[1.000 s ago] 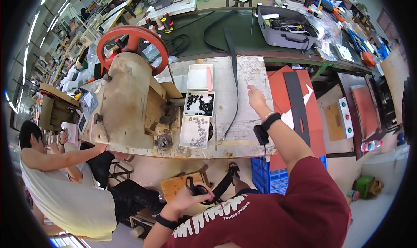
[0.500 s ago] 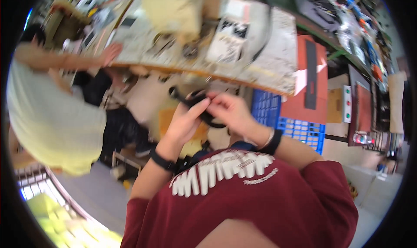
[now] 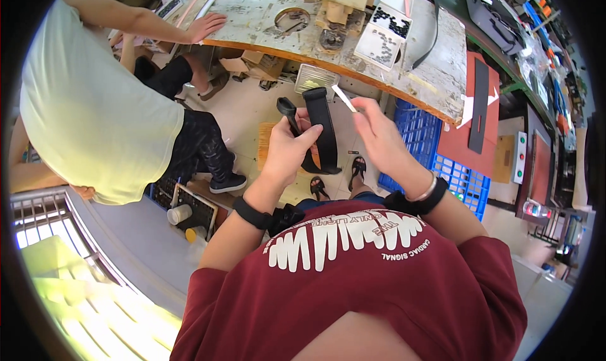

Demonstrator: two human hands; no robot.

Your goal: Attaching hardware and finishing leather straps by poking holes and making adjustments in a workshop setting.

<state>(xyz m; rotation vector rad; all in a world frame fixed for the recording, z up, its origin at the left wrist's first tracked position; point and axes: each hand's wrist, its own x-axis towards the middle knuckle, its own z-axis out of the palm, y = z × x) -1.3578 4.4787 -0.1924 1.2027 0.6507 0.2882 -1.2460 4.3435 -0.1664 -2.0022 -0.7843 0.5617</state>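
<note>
My left hand [image 3: 291, 147] is closed around a wide black strap [image 3: 324, 130], with the thumb pressed on it. The strap is bent into a loop, one end curling up beside the fingers and a flat length standing to their right. To the right of it, my right hand [image 3: 383, 140] pinches the lower end of a thin white strip [image 3: 344, 99] between thumb and fingers. The strip's free end points up and left, apart from the strap. Both hands are held above the floor, in front of the workbench [image 3: 265, 36].
An open white box [image 3: 379, 48] with small black and grey pieces lies on the bench. Blue plastic crates [image 3: 410, 133] stand at the right, below a red-brown sheet [image 3: 459, 140] bearing a dark strip. On the left, a person in a pale yellow shirt [image 3: 101, 102] rests a hand on the bench.
My hands were together at the black strap and have moved apart. The right hand has drawn to the right and now shows a white strip. The strap stands more upright.
</note>
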